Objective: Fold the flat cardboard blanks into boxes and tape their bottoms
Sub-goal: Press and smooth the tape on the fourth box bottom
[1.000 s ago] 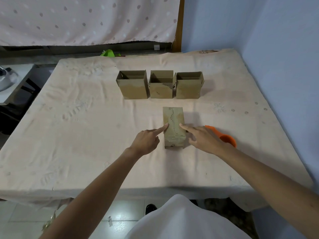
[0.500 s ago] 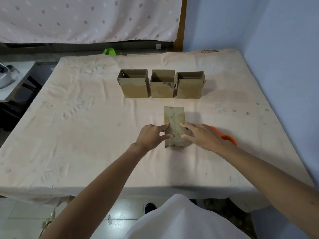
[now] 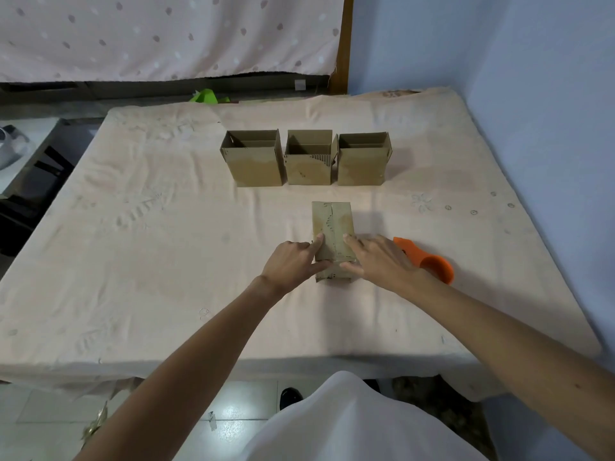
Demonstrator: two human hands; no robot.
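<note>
A folded cardboard box [image 3: 332,221] stands upside down in the middle of the table, its taped bottom facing up. My left hand [image 3: 293,264] grips its near left corner, index finger along the top edge and thumb across the near face. My right hand [image 3: 379,261] grips the near right corner the same way, fingers on the taped top. Three finished boxes stand open side up in a row behind it: left [image 3: 254,168], middle [image 3: 309,169] and right [image 3: 362,168].
An orange tape dispenser [image 3: 431,262] lies on the cloth just right of my right hand. The cloth-covered table [image 3: 149,244] meets a blue wall on the right. A green object [image 3: 204,95] pokes up behind the far edge.
Both hands went from pointing index fingers pressed on the taped top to closing around the box's near end. The box has stayed in place.
</note>
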